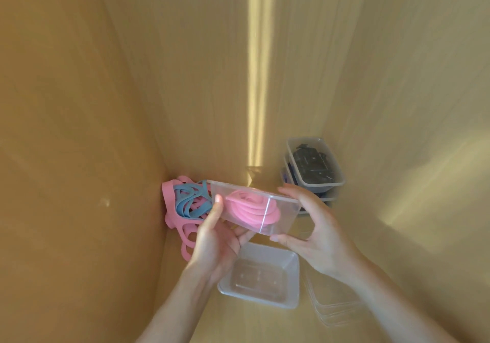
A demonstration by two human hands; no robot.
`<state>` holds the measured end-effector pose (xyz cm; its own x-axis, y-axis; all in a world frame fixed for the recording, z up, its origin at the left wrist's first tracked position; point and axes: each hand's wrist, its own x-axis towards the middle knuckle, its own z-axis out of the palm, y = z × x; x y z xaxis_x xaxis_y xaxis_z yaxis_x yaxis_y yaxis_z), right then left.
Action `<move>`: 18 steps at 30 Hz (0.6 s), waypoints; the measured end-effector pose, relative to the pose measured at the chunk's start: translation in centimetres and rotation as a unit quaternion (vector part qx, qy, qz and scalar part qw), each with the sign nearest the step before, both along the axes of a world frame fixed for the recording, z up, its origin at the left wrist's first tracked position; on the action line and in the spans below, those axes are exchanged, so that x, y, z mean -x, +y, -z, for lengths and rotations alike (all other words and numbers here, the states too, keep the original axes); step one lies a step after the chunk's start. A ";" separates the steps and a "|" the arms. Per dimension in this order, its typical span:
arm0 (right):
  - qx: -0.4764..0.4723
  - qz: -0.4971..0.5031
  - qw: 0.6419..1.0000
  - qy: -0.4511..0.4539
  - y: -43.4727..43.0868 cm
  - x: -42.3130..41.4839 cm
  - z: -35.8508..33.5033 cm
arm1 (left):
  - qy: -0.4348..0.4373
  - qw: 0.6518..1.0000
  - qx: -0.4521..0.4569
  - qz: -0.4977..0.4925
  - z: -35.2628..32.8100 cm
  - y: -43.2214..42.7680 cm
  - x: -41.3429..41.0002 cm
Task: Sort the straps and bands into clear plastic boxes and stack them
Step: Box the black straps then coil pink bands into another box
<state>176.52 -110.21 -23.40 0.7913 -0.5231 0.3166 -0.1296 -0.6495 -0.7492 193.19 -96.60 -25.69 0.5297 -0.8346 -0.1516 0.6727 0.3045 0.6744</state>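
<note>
A clear plastic box [287, 210] with a coiled pink tube band [252, 208] inside is held tilted in the air by both hands. My left hand [216, 239] grips its left end, thumb on the side wall. My right hand [315, 232] grips its right end, fingers over the top and thumb under it. A pile of pink and blue flat bands [187, 202] lies in the left back corner. An empty clear box [261, 276] sits below the held one.
A stack of clear boxes with dark straps [313, 166] stands at the back right against the wall. Several clear lids [334, 305] lie to the right of the empty box. Wooden walls close in left, back and right.
</note>
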 end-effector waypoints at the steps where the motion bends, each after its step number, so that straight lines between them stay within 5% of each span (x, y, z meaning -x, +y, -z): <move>1: 0.006 0.000 1.000 -0.008 -0.1 0.1 0.0 | 0.002 1.000 0.004 0.002 0.0 -0.1 0.0; 9: 0.035 0.022 0.999 -0.036 -0.5 0.4 -1.2 | 0.022 1.000 -0.017 0.002 -0.6 -1.5 0.9; 18: 0.245 0.165 0.951 -0.089 -4.9 -0.4 -1.6 | 0.038 0.995 -0.094 -0.014 -0.2 -2.6 0.6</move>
<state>176.90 -115.15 -21.75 0.5206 -0.4888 0.7001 -0.2852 -0.8724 -0.3970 192.60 -99.22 -25.50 0.5326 -0.7731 -0.3443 0.7173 0.1965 0.6685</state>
